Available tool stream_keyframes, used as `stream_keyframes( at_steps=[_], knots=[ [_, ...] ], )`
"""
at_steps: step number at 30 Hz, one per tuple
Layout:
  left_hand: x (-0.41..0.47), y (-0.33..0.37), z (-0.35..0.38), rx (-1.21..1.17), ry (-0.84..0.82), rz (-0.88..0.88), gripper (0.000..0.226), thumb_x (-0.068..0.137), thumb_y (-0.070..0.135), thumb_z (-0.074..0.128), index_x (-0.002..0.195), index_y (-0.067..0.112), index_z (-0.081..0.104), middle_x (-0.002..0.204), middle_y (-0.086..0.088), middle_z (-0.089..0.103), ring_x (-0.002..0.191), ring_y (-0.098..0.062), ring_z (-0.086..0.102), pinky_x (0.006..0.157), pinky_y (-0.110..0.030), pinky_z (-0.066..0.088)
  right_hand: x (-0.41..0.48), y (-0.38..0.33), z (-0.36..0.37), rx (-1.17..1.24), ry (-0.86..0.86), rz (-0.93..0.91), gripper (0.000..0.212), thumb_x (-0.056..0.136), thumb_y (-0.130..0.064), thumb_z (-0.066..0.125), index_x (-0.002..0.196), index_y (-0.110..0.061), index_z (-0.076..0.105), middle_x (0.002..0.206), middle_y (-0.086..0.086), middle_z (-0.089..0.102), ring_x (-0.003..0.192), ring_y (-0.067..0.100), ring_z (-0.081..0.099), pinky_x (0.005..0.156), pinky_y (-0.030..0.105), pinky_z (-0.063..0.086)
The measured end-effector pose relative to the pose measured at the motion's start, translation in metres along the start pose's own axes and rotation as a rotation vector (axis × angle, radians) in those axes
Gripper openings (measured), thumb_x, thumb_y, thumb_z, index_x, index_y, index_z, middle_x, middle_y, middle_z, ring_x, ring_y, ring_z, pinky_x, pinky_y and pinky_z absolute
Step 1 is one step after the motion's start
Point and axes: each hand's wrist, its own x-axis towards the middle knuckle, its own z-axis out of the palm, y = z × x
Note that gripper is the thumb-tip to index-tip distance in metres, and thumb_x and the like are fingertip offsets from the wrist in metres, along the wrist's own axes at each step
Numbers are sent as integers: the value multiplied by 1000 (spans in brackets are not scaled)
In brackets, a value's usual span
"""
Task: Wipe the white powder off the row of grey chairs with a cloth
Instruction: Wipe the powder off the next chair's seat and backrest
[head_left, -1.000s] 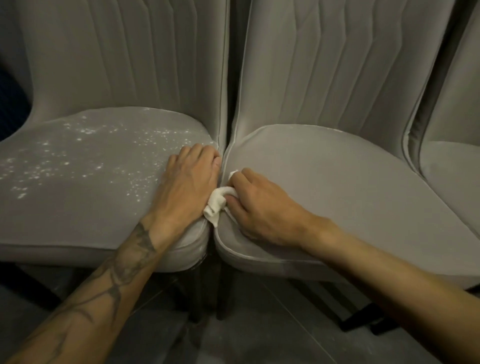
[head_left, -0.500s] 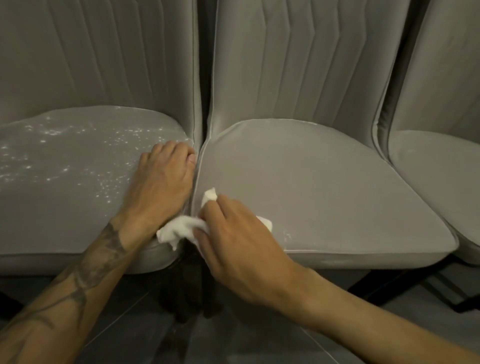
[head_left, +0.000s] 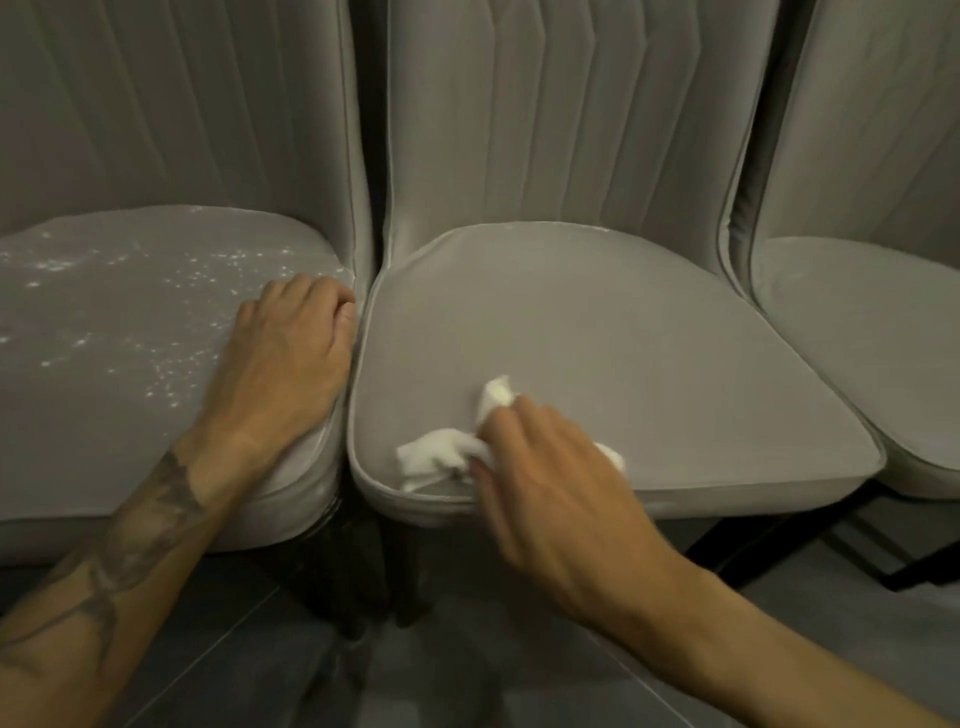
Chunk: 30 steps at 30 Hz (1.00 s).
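Three grey padded chairs stand side by side. The left chair's seat is speckled with white powder. My left hand rests palm down on that seat's right edge, fingers curling into the gap between the chairs. The middle chair's seat looks nearly free of powder. My right hand holds a crumpled white cloth against the middle seat's front left part, with cloth sticking out to the left and above the fingers.
A third grey seat shows at the right edge. Tall ribbed backrests rise behind the seats. Dark chair legs and a grey floor lie below the front edges.
My right hand has carried the cloth from the gap between the chairs rightward onto the middle seat's front. My left hand stays on the left seat's edge. The view has shifted right.
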Motion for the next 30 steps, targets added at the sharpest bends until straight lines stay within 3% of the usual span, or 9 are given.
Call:
stream_keyframes(
  at_steps=[4,7,9,13,18,22,24,27,30],
  knots=[
    [0,0,-2,12,-14,-6,21,109,26,44,108,14,60,106,-14,61,98,-35,52,87,-51,39,-23,25,-10,-17,31,168,16,102,-32,40,98,-18,48,92,1,47,77,21,43,72,40,43],
    [-1,3,-3,20,-19,-6,20,108,26,44,106,13,60,105,-15,61,98,-36,52,88,-52,39,2,-4,1,-16,40,149,23,100,-29,41,109,-11,52,99,7,50,85,27,46,77,42,42],
    [-1,3,-3,17,-26,-13,20,108,26,45,106,14,60,105,-14,61,99,-36,52,88,-52,39,13,-17,9,6,22,64,19,100,-27,41,105,-12,52,99,7,50,83,26,45,74,40,40],
    [-1,5,-4,0,-47,-24,22,109,27,44,108,13,61,107,-14,61,100,-35,52,90,-52,38,-19,24,-4,-17,4,89,34,101,-32,37,123,-10,51,104,3,49,89,23,46,78,38,42],
    [-1,6,-8,6,-78,-34,19,108,26,46,111,14,61,110,-16,62,101,-37,52,90,-53,38,-65,84,-25,-31,119,347,11,101,-27,44,96,-18,45,88,-2,41,75,19,39,68,42,42],
    [0,9,-10,24,-91,-44,18,107,23,49,111,12,62,110,-19,63,101,-40,53,89,-55,40,-36,38,-7,-22,145,286,15,102,-24,45,106,-13,54,93,1,47,79,20,42,72,39,41],
    [1,10,-10,23,-94,-50,18,107,24,49,111,12,62,109,-20,63,101,-41,54,88,-57,42,-31,31,-2,-22,118,220,16,101,-29,44,98,-16,52,91,2,47,76,20,42,70,38,40],
    [2,5,-13,16,-80,-55,31,106,38,40,111,16,61,107,-18,63,99,-43,55,87,-59,44,-53,63,-13,15,149,241,13,103,-28,44,102,-17,50,92,-1,44,77,19,41,70,37,39],
    [2,1,-13,35,-92,-37,41,101,47,33,111,18,60,105,-19,64,97,-45,56,87,-62,46,-80,119,-29,-58,244,421,10,101,-24,46,101,-14,48,91,3,45,79,27,44,69,39,34]
  ],
)
